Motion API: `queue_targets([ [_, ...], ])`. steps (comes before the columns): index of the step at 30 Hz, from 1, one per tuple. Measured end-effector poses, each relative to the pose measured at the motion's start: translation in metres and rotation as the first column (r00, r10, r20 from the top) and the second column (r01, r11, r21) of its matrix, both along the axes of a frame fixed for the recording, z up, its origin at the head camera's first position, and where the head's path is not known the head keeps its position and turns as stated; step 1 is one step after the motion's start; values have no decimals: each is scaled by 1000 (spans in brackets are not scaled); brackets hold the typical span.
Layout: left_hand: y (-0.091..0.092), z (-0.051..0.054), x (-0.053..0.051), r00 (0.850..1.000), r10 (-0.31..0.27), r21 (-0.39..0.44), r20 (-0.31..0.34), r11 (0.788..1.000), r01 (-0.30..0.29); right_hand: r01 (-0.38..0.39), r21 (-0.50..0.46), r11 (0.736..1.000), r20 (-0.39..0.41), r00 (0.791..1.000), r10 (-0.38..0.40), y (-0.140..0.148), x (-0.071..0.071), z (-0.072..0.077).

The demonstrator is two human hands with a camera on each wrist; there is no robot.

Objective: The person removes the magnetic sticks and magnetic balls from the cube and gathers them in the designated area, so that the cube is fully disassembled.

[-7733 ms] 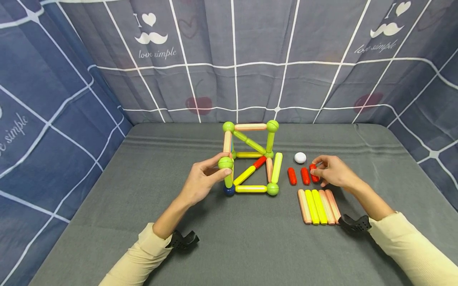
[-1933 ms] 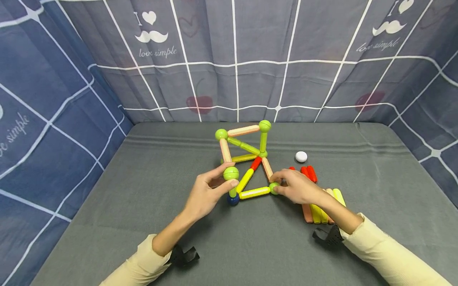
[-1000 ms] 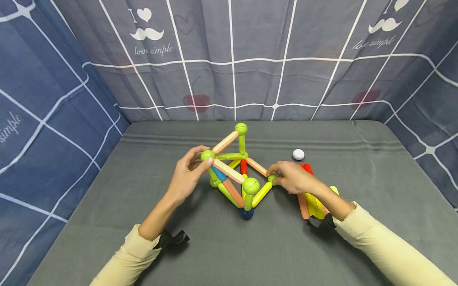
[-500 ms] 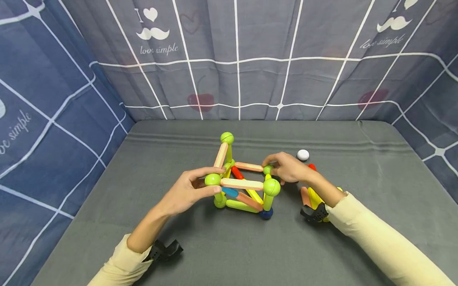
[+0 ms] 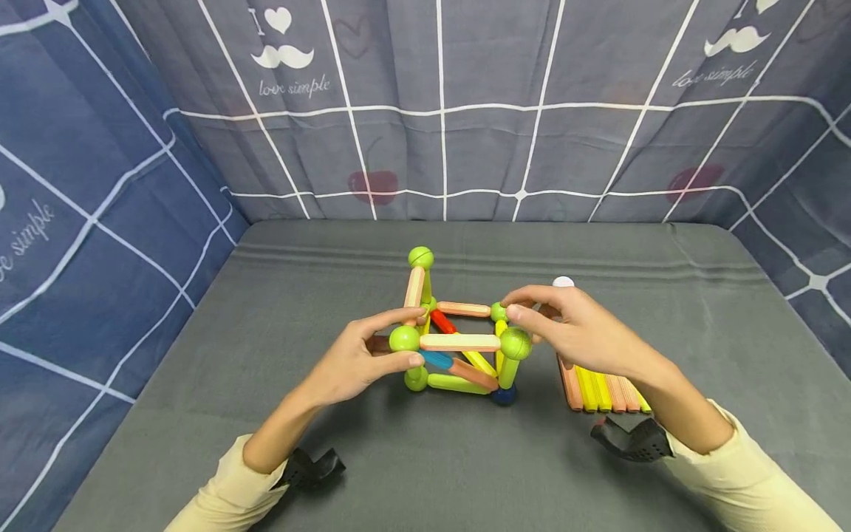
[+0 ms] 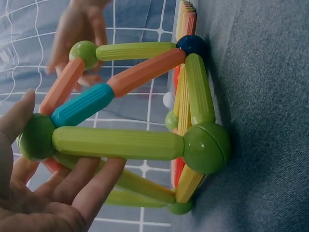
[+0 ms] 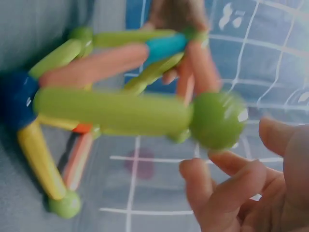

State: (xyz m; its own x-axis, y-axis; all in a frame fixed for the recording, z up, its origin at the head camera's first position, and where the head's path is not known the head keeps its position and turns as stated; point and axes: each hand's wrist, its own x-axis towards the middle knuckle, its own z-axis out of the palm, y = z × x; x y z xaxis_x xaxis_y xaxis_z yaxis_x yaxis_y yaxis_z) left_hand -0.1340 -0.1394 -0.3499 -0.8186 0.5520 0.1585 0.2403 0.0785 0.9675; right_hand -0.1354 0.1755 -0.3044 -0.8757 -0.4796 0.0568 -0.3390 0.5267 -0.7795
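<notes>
A frame of sticks and balls stands on the grey cloth. My left hand (image 5: 349,362) grips its upper front-left green ball (image 5: 404,339), thumb and fingers round it in the left wrist view. A pinkish stick (image 5: 459,342) joins that ball to the upper front-right green ball (image 5: 515,343), which sits above the dark blue ball (image 5: 504,394). In the right wrist view my right hand (image 7: 236,188) is beside the upper front-right ball (image 7: 217,120), fingers parted, nothing held. A low green ball (image 5: 499,312) lies at the back right. Inside runs a blue-and-pink slanting rod (image 5: 436,360).
To the right lies a row of several yellow and pinkish sticks (image 5: 588,390), partly behind my right hand and wrist. A white ball (image 5: 563,281) shows just beyond that hand. The short red sticks there are hidden. A patterned curtain (image 5: 465,148) rises behind the grey surface (image 5: 319,266).
The frame has been turned, bringing the dark blue ball to the front right. My left hand has changed its hold to another green ball. My right hand has let go of the low green ball.
</notes>
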Motion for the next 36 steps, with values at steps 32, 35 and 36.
queue_targets([
  [32, 3, -1, 1, 999, 22, 14, 36, 1000, -22, -8, -52, 999, -47, 999, 5, 8, 26, -6],
  [35, 4, -1, 1, 999, 21, 12, 39, 1000, -21, -10, -107, 994, -24, 1000, 8, 7, 26, -8],
  [36, 4, -1, 1, 999, 22, 11, 41, 1000, -22, -7, -116, 993, -16, 1000, 5, 7, 26, -8],
])
